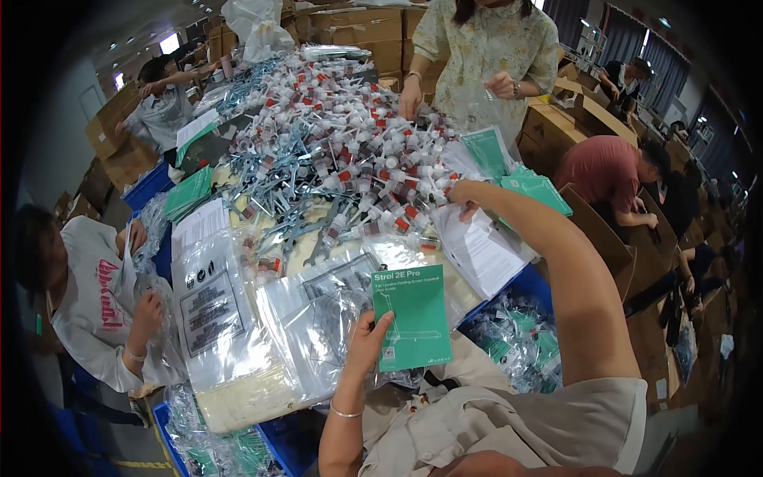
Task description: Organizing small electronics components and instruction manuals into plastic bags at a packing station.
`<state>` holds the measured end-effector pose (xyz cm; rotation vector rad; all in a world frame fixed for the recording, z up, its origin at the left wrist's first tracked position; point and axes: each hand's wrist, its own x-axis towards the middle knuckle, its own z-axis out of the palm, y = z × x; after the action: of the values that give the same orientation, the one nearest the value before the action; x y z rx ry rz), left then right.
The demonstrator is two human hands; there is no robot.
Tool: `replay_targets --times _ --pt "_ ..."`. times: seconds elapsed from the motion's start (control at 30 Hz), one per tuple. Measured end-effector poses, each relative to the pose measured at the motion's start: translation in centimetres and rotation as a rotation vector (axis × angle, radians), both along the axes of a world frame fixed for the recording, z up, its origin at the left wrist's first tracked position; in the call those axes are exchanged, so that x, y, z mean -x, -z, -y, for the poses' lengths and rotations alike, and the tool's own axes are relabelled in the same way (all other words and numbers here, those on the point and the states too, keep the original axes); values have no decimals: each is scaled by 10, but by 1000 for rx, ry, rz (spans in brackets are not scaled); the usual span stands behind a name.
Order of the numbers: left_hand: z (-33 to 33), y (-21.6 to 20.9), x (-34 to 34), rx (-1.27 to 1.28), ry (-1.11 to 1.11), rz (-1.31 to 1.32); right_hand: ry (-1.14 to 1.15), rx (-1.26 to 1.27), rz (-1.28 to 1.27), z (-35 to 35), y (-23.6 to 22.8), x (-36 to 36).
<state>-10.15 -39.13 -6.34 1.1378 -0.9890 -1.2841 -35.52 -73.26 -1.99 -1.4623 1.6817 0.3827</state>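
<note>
My left hand (pixel 368 338) grips a green booklet (pixel 413 318) by its left edge, with the thumb on the cover. The booklet stands nearly upright in front of my body. My right arm reaches forward across the right side of the table. At the top corner of a stack of printed white sheets (pixel 489 258), my right hand (pixel 464 196) has its fingers bent against the paper; some of the fingers are hidden. Clear plastic bags (pixel 326 326) lie on the table just left of the booklet.
A large heap of small red-and-white bottles (pixel 358 143) and metal wrenches (pixel 294 191) covers the table's middle. Green booklets (pixel 536 191) lie at right. Blue bins (pixel 517 318) with filled bags stand below the edge. A co-worker's hand (pixel 410 97) touches the heap; another person (pixel 111 294) sits left.
</note>
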Motion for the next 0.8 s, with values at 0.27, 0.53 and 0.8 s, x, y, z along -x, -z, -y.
replay_targets --times 0.27,0.53,0.8 --pt "1 -1 -6 29 23 27 -257 546 240 -127 -82 31" --pt "3 -8 -11 13 13 71 -330 1115 -110 -264 19 85" --pt "-1 1 -12 -12 -26 129 79 1186 -48 -240 34 77"
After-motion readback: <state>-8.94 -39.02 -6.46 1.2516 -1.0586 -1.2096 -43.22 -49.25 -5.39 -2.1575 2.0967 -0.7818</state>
